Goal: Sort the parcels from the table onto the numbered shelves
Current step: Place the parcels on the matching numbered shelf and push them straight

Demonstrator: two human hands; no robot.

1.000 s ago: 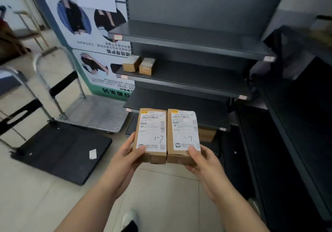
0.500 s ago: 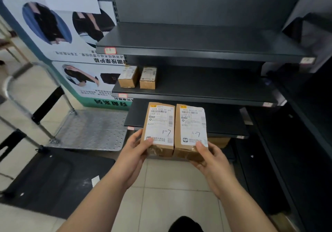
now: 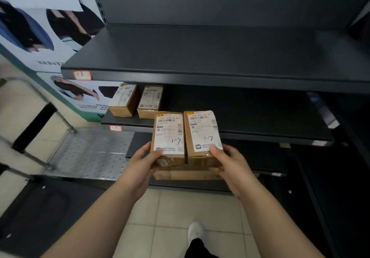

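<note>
Your left hand point(image 3: 140, 163) holds the left brown cardboard parcel point(image 3: 169, 137): "A600" printed, "1-7" penned. Your right hand point(image 3: 232, 161) holds the right brown cardboard parcel point(image 3: 202, 131): "A020" and "1-7". The small brown box point(image 3: 123, 102) at the left end of the dark metal shelf point(image 3: 250, 119) shows "1-7". The red-edged tag point(image 3: 82, 75) above looks like "1-6".

The scene is being lit softly and evenly, with brightness falling off from left to right. The tiled floor point(image 3: 176, 207) and the poster point(image 3: 30, 29) are being rendered pale and slightly washed out, while the dark shelves point(image 3: 200, 53) are being left dim and the far right is being swallowed by near-black shadow. The white labels on the left parcel point(image 3: 169, 137) and the right parcel point(image 3: 203, 131) are being shown legibly, without glare. Straight edges are being bowed by the wide lens, and the trolley point(image 3: 90, 153) is being smeared by blur.
</note>
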